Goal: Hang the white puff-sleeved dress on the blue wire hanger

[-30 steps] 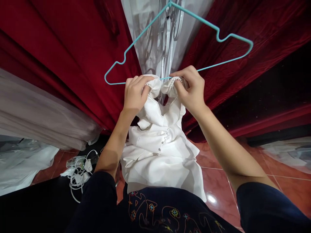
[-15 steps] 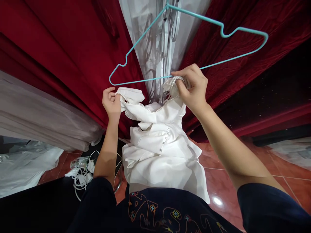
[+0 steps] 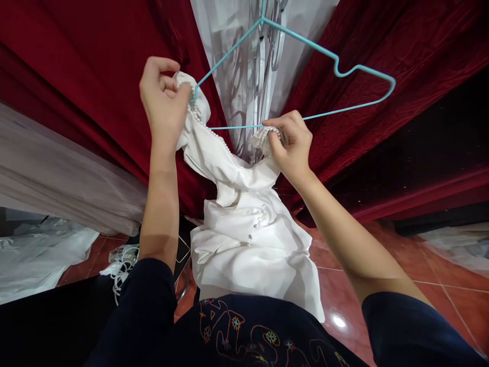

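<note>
A white garment (image 3: 248,229) with a pearl-trimmed neckline and a row of small buttons hangs down in front of me. My left hand (image 3: 162,99) is closed on its left shoulder, raised up against the left end of a turquoise wire hanger (image 3: 336,69). My right hand (image 3: 290,145) pinches the garment's right shoulder just below the hanger's bottom bar. The hanger hangs from above, in front of a sheer white curtain (image 3: 248,56).
Dark red curtains (image 3: 84,66) hang on both sides, with pale grey fabric (image 3: 57,183) at the left. White cables and chargers (image 3: 120,262) lie on the red tiled floor (image 3: 382,265). White plastic-wrapped fabric (image 3: 34,260) lies at the lower left.
My left hand has pulled the garment's left shoulder away from the right one and lifted it up to the hanger's left end. My right hand has stayed near the bottom bar.
</note>
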Demonstrator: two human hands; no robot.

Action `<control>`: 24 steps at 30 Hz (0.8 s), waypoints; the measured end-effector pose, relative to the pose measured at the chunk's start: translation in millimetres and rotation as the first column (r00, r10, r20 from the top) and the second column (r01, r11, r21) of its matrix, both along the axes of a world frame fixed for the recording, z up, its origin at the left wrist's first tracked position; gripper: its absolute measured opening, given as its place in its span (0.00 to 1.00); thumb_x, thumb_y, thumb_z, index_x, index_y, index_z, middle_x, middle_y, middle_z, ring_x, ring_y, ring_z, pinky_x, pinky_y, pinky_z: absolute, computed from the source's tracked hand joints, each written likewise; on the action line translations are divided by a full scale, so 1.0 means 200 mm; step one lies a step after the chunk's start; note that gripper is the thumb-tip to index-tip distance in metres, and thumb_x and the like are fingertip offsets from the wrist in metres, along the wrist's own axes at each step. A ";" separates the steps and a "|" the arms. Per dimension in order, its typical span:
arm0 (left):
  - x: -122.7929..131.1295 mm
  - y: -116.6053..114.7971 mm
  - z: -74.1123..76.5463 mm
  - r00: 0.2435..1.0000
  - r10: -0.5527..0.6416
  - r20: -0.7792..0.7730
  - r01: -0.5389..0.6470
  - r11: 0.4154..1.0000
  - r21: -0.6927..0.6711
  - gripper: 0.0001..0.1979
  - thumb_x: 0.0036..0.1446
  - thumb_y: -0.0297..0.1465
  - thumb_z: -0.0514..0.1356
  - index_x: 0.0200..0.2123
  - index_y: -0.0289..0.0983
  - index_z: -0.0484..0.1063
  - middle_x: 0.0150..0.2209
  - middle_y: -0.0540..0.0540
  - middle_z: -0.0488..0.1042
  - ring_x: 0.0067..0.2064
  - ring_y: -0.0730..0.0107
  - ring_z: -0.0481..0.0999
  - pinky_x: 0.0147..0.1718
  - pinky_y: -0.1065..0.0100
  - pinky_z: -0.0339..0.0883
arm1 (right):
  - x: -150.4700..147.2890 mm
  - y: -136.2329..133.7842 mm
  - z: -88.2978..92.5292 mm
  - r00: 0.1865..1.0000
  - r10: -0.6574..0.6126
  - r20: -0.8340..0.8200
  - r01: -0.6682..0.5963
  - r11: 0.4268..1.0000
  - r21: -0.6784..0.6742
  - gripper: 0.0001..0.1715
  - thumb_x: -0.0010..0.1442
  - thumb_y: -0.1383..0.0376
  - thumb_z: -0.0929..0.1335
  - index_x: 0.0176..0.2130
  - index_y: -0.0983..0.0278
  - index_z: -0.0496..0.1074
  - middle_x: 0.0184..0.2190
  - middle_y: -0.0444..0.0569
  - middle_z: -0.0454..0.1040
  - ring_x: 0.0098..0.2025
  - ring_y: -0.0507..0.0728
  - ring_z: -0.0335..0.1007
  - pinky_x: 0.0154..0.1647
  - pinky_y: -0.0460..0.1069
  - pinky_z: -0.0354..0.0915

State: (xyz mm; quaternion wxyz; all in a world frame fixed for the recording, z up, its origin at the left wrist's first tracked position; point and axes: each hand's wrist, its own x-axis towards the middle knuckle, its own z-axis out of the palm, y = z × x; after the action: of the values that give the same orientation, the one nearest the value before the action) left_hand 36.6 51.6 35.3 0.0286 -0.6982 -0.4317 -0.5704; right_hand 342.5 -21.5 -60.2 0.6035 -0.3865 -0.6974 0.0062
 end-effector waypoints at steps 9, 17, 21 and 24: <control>0.47 -0.37 -0.09 0.932 -0.164 -0.323 0.178 0.984 0.017 0.04 0.74 0.32 0.59 0.49 0.44 0.71 0.50 0.48 0.75 0.53 0.66 0.76 0.55 0.60 0.73 | 0.04 0.05 -0.01 1.000 -0.003 0.019 0.003 1.000 -0.001 0.15 0.70 0.59 0.62 0.46 0.57 0.76 0.39 0.50 0.73 0.47 0.61 0.74 0.55 0.62 0.75; 0.58 -0.38 -0.29 0.903 -0.306 -0.302 0.251 0.946 -0.207 0.18 0.71 0.20 0.51 0.50 0.43 0.77 0.45 0.48 0.81 0.51 0.62 0.81 0.53 0.59 0.73 | 0.13 0.00 -0.05 0.998 0.015 0.064 -0.021 0.996 0.087 0.21 0.65 0.62 0.63 0.55 0.53 0.75 0.51 0.52 0.72 0.56 0.65 0.71 0.61 0.65 0.69; 0.51 -0.38 -0.23 0.912 -0.345 -0.223 0.289 0.924 -0.249 0.19 0.69 0.18 0.51 0.49 0.40 0.79 0.44 0.48 0.82 0.48 0.66 0.82 0.50 0.63 0.76 | 0.39 0.02 0.01 0.969 -0.186 -0.161 0.228 0.923 0.309 0.18 0.60 0.59 0.69 0.50 0.56 0.76 0.46 0.57 0.66 0.50 0.67 0.66 0.47 0.62 0.67; 0.47 -0.40 -0.20 0.915 -0.346 -0.208 0.288 0.921 -0.262 0.19 0.66 0.17 0.53 0.48 0.38 0.80 0.43 0.47 0.82 0.46 0.67 0.83 0.49 0.64 0.77 | 0.59 0.05 0.12 0.933 -0.255 -0.254 0.335 0.872 0.356 0.13 0.57 0.65 0.71 0.44 0.58 0.75 0.42 0.55 0.66 0.41 0.62 0.63 0.35 0.55 0.60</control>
State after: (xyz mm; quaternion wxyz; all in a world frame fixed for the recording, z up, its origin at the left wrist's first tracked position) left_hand 131.1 -28.9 -5.1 -0.0902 -0.8241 -0.3668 -0.4221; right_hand 460.6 -10.6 -35.5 0.7290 -0.3572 -0.5528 -0.1879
